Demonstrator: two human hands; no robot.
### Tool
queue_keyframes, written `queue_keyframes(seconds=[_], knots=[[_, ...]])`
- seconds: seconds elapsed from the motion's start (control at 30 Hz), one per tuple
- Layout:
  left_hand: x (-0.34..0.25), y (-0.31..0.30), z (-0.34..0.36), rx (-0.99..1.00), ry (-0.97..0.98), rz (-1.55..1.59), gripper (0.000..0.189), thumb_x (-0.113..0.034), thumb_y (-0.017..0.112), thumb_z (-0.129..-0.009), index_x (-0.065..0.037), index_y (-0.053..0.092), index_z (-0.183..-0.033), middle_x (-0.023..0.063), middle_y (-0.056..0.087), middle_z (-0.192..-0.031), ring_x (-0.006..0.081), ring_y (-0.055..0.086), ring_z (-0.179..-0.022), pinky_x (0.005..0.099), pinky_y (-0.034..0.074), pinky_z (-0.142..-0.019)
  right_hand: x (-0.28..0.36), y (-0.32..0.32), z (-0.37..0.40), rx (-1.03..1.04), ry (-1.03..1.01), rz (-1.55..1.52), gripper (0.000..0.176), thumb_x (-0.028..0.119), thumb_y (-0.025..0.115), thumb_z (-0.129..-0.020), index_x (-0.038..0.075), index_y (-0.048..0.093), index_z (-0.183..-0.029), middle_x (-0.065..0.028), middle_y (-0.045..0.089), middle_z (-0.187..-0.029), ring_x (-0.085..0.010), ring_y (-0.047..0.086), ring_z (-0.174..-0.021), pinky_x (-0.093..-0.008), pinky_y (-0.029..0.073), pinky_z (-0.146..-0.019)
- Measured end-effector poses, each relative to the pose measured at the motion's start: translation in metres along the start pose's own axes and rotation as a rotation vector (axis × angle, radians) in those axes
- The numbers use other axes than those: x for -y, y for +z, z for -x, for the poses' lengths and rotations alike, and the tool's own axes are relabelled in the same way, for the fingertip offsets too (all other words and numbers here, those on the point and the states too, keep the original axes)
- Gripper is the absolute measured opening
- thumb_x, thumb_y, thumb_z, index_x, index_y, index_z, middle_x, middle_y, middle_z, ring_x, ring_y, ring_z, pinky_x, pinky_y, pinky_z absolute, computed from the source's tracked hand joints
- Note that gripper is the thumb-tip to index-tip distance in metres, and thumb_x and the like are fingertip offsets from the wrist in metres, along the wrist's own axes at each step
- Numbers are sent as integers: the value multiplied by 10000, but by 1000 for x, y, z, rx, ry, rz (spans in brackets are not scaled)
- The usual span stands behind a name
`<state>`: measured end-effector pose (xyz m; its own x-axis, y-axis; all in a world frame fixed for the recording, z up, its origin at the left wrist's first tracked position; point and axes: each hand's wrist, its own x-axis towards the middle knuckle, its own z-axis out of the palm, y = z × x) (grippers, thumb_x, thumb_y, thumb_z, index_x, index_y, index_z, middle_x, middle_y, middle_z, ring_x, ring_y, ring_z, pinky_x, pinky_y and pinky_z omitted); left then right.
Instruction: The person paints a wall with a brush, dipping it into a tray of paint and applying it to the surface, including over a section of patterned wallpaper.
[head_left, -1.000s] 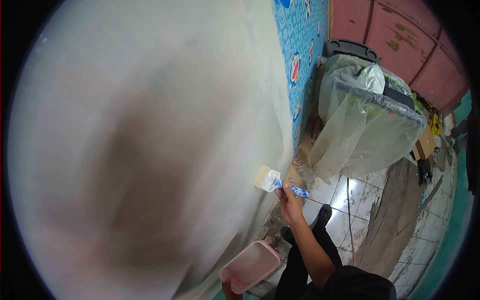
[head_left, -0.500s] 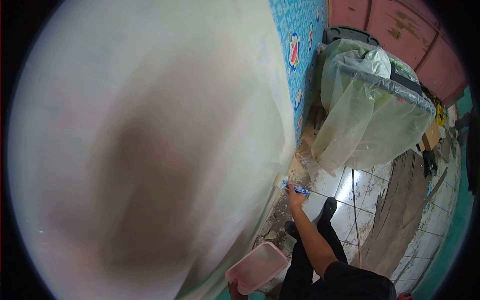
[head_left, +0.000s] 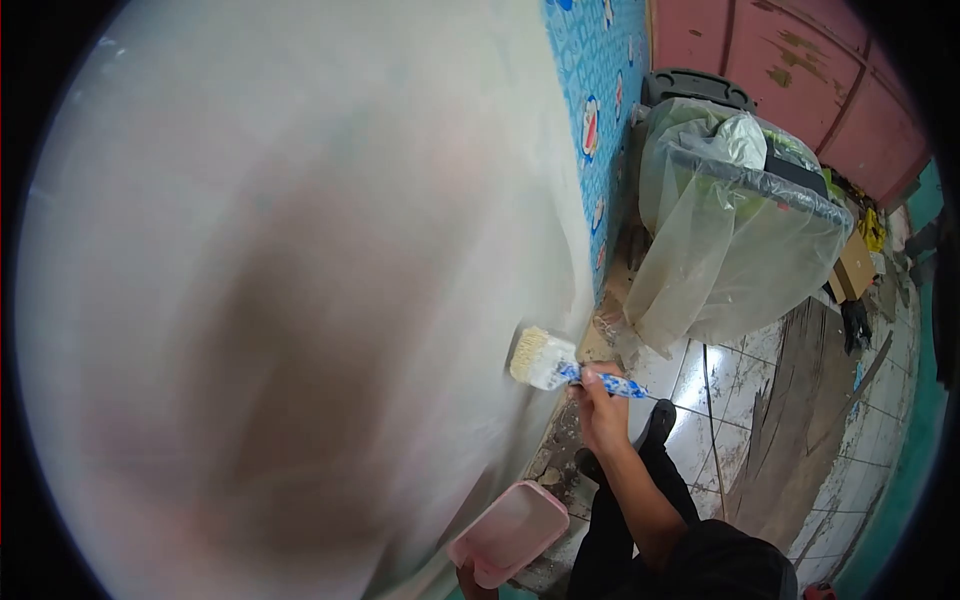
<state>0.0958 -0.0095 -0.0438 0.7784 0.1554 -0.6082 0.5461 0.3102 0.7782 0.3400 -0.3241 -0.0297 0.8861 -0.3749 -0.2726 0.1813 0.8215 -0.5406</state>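
Leftmost, the pale wall surface (head_left: 450, 260) fills your view, a large dim shadow across it. At the bottom, your left hand (head_left: 472, 580) grips the lower end of the pink tray (head_left: 488, 573); much of the hand is out of sight, so you can't tell how the fingers wrap. The tray sits low by the foot of the wall, its long axis slanting up and to the right, below the brush and apart from it. Next, the brush (head_left: 542, 360): broad head leftward toward the pale wall surface, blue-and-white handle running right and slightly down. Bristle tips lie at or very near the surface, a dark shadow just beside them; contact you can't confirm. Right of the head, your right hand (head_left: 603, 412) is closed on the handle, fingers and thumb pinched near the neck, with the handle's end poking out beyond. So the bristles lie up and left of that hand, between it and the wall. Farther right, well apart from the brush, stands the plastic-draped bin (head_left: 740, 250).
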Motion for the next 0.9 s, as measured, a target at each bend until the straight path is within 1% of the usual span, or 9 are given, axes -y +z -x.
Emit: queue_keyframes(seconds=[0.07,0.23,0.33,0.37,0.5,0.63,0.73,0.83,0.9], knots=[[7,-3,-3,7,-25,-45,656,-432,544,-936,-44,382,-1439,155,445,-1413,335,458,-1272,514,424,-998,-24,-28,-20,28,57,9,165,125,626,-940,34,563,-1063,-76,614,-1012,-165,616,-938,-323,538,-821],[24,-4,-19,10,-95,-125,653,-432,540,-939,-42,382,-1439,156,447,-1411,336,460,-1271,515,425,-997,-131,-162,-62,-168,216,-124,163,161,639,-936,103,575,-1074,-48,616,-1054,-185,601,-986,-385,514,-893],[27,-2,-26,12,-109,-171,651,-432,537,-942,-40,382,-1439,157,447,-1409,337,460,-1270,516,426,-996,-189,-233,-71,-366,292,-133,206,201,644,-939,104,568,-1104,-23,618,-1030,-151,603,-928,-325,540,-826],[30,-1,-29,16,-112,-190,651,-432,536,-942,-40,382,-1439,157,448,-1409,338,461,-1269,516,426,-996,-208,-257,-73,-428,294,-132,202,185,649,-934,85,589,-1099,-36,634,-967,-162,620,-855,-324,542,-777],[34,-2,-33,5,-121,-206,649,-432,532,-945,-38,382,-1438,158,449,-1407,339,461,-1268,516,427,-995,-254,-315,-84,-506,172,156,131,141,660,-911,43,632,-992,-69,659,-839,-186,646,-713,-311,545,-662],[34,3,-34,15,-120,-217,646,-432,529,-948,-37,382,-1438,159,450,-1405,340,462,-1267,517,427,-993,-230,-269,-99,-620,88,306,126,106,688,-883,33,637,-973,-67,668,-862,-164,657,-753,-309,562,-634],[33,4,-33,34,-97,-220,645,-432,526,-951,-35,382,-1437,159,451,-1404,341,463,-1266,518,428,-993,-166,-181,-94,-447,-143,461,57,50,678,-872,0,661,-894,-77,671,-850,-130,642,-714,-284,584,-602],[31,5,-30,43,-78,-205,643,-432,524,-953,-34,382,-1437,160,451,-1402,342,464,-1265,518,428,-992,-92,-91,-74,-324,-311,602,87,61,676,-880,-23,654,-885,-75,663,-822,-103,622,-691,-264,572,-578],[32,2,-29,48,-61,-198,642,-432,522,-955,-33,382,-1437,160,452,-1401,342,464,-1264,518,429,-991,-41,-31,-54,-290,-311,526,109,70,680,-883,-32,644,-894,-80,654,-829,-107,620,-697,-267,566,-587]])
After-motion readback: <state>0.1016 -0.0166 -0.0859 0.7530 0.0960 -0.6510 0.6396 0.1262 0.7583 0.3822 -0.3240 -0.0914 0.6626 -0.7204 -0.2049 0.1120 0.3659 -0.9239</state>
